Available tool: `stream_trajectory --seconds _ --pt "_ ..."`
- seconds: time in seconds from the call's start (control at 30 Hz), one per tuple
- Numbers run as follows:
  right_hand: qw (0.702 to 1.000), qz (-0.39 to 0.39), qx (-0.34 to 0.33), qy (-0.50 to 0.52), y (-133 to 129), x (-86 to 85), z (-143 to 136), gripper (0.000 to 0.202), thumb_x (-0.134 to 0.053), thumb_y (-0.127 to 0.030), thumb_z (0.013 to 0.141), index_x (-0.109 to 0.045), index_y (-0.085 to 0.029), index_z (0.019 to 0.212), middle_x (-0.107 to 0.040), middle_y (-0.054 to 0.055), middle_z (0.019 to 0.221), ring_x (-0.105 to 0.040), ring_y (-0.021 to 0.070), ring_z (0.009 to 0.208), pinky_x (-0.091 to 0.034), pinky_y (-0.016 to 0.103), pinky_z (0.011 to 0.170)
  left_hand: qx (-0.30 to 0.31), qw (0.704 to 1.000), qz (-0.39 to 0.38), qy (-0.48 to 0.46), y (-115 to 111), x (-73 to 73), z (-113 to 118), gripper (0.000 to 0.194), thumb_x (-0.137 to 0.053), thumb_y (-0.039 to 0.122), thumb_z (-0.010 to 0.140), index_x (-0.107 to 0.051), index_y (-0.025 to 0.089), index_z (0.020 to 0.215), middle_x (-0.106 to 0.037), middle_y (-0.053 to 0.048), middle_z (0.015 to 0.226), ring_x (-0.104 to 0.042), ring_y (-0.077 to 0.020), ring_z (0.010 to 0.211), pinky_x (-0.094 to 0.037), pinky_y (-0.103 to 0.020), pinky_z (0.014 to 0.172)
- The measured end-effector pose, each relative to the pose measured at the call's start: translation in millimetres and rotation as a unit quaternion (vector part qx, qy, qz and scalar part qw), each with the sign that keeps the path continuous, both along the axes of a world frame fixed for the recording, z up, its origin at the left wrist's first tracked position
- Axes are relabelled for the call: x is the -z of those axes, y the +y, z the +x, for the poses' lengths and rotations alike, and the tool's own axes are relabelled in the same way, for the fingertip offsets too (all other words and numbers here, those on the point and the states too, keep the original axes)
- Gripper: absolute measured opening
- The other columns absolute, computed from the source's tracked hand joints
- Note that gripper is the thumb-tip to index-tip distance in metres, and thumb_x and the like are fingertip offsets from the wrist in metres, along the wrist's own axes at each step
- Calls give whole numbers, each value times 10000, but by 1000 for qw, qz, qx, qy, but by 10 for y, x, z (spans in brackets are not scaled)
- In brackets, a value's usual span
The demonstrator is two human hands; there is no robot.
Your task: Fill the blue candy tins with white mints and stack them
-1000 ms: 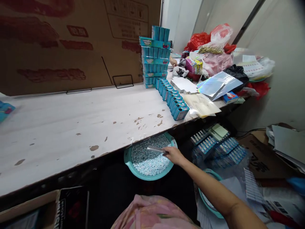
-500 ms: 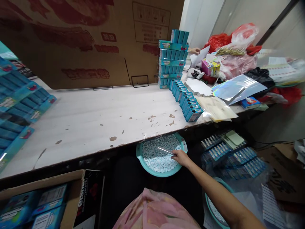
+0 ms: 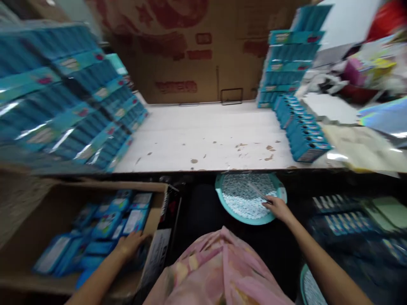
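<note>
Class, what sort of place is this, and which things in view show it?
Probably a small packing workshop, judging by the stacked teal boxes on the white table, the open cardboard carton of blue packs at lower left, and the turquoise basin of small pale pieces.

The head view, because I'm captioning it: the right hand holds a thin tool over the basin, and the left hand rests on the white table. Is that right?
Not quite: the head view shows the left hand reaching into the open cardboard box of blue packs, not on the white table. The rest holds.
</note>
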State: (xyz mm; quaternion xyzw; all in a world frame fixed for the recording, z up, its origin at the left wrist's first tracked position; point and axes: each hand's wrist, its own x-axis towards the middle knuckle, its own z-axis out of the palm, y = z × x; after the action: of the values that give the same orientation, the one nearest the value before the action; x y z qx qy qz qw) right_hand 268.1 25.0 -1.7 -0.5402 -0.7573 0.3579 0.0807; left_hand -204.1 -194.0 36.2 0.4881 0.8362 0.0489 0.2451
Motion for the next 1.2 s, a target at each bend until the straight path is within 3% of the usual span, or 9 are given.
stream_trajectory --seconds 0.1,0.23,0.33,0.43,0.53,0.73,0.83,1.03,1.2 --pt "1000 -7 -12 7 51 148 79 339 -457 -437 673 -624 -167 791 -614 50 686 -553 204 680 -404 285 618 -36 999 -41 -1 -327 -97 -231 320 -697 183 332 -594 188 636 -597 -95 854 -512 -340 965 -376 -457 798" --pt "1000 -23 10 16 93 297 106 467 -487 -527 631 -626 -165 891 -629 62 707 -565 226 659 -430 318 609 -128 980 139 -62 -291 -482 -372 407 -639 375 506 -560 177 851 -590 -39 808 -550 -208 805 -431 -317 733" --pt "999 -37 37 5 47 297 -1 488 -462 -509 652 -611 -164 964 -643 70 732 -577 234 648 -449 344 617 -167 946 259 -96 -53 -840 -168 496 -611 430 572 -505 165 978 -575 -18 811 -542 -164 741 -440 -287 697" --pt "1000 -13 -8 -23 -39 169 -154 391 -439 -382 699 -600 -185 996 -639 84 918 -576 238 832 -437 343 739 -142 932 297 -154 268 -1032 247 479 -635 423 565 -508 167 950 -572 -7 794 -538 -154 730 -444 -276 692" --pt "990 27 -76 -119 -73 -54 -212 362 -437 -266 732 -569 -198 1062 -603 86 1014 -540 221 933 -402 316 789 -62 939 257 -221 576 -974 687 424 -629 402 588 -511 176 926 -580 -4 779 -542 -154 718 -451 -276 683" --pt "939 127 -65 -312 33 -355 -53 319 -378 -96 767 -627 -167 954 -599 151 921 -536 237 843 -357 336 731 20 931 225 -288 966 -494 1164 372 -611 369 625 -500 183 927 -605 -14 808 -570 -166 728 -463 -300 702" --pt "957 90 -34 -274 47 -201 -171 300 -372 -105 778 -647 -161 885 -605 153 915 -526 252 884 -343 358 760 22 917 216 -333 1017 -377 1187 385 -618 366 618 -500 190 940 -621 -24 848 -588 -185 768 -476 -313 714" --pt "982 23 29 -187 15 353 -807 231 -492 -154 719 -647 -191 887 -638 93 905 -561 226 882 -371 304 743 5 922 177 -345 1012 -396 1148 404 -635 398 590 -529 180 915 -634 -46 845 -595 -224 794 -482 -370 743" --pt "994 -11 51 -99 80 447 -909 189 -543 -218 707 -651 -185 859 -656 38 824 -580 178 802 -393 244 690 -12 912 191 -363 1153 -366 1239 424 -634 407 595 -503 173 924 -628 -38 834 -595 -199 778 -482 -358 752"
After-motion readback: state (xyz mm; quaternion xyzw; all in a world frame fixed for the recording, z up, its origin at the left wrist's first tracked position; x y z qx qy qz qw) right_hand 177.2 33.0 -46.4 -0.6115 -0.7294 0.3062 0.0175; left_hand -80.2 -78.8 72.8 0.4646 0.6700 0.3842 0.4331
